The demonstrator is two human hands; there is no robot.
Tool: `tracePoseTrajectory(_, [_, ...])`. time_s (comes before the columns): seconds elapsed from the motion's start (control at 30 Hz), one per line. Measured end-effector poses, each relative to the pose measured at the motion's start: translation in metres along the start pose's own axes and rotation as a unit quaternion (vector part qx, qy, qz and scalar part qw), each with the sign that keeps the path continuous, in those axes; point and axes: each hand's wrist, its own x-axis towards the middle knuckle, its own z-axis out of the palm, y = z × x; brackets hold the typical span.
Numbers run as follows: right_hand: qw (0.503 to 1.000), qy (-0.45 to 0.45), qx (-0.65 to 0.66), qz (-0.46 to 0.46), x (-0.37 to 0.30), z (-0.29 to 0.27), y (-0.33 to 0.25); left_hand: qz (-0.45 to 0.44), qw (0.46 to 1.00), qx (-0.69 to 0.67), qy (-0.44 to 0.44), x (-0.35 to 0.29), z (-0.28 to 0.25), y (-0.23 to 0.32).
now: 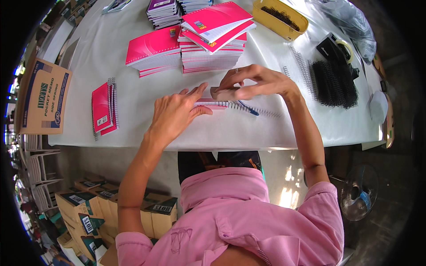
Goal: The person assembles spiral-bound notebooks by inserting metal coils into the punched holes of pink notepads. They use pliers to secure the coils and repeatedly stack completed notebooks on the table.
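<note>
A thin pink-covered notebook (208,104) lies near the table's front edge. My left hand (175,111) grips its left part, fingers on top and thumb along the near side. Over the right part, my right hand (255,84) is bent, thumb and fingertips closed around a small grey-brown piece (223,94) whose kind I cannot make out. A dark wire spiral (268,113) runs along the notebook's near edge and sticks out to the right. Beside the spiral lies a blue pen (250,110), partly hidden by it.
Stacks of pink notebooks (213,57) stand behind my hands. Several spiral-bound ones (104,106) lie left. A yellow tin (293,29) holds black wire pieces. At right are a pile of black spirals (335,84) and a tape dispenser (333,48). A cardboard box (46,97) stands far left.
</note>
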Motion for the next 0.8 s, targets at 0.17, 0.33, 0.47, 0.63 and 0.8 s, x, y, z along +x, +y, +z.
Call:
tracePoseTrajectory(0.17, [0.999, -0.014, -0.005, 0.05, 0.004, 0.001, -0.004, 0.029, 0.995, -0.01, -0.097, 0.007, -0.017, -0.001])
tracePoseTrajectory(0.33, [1.0, -0.004, 0.0, 0.029, 0.006, 0.003, 0.006, 0.035, 0.999, 0.012, -0.026, 0.005, -0.008, -0.002])
tracePoseTrajectory(0.47, [0.997, 0.027, 0.061, -0.036, 0.004, -0.004, 0.007, 0.048, 0.997, 0.047, 0.033, 0.01, -0.004, -0.008])
tracePoseTrajectory(0.63, [0.997, 0.014, -0.067, 0.041, 0.012, -0.005, 0.008, 0.043, 0.996, 0.062, 0.045, 0.015, 0.004, -0.01])
tracePoseTrajectory(0.8, [0.998, 0.027, 0.042, -0.023, 0.012, -0.004, 0.005, 0.023, 0.996, 0.064, 0.057, 0.013, 0.001, -0.01])
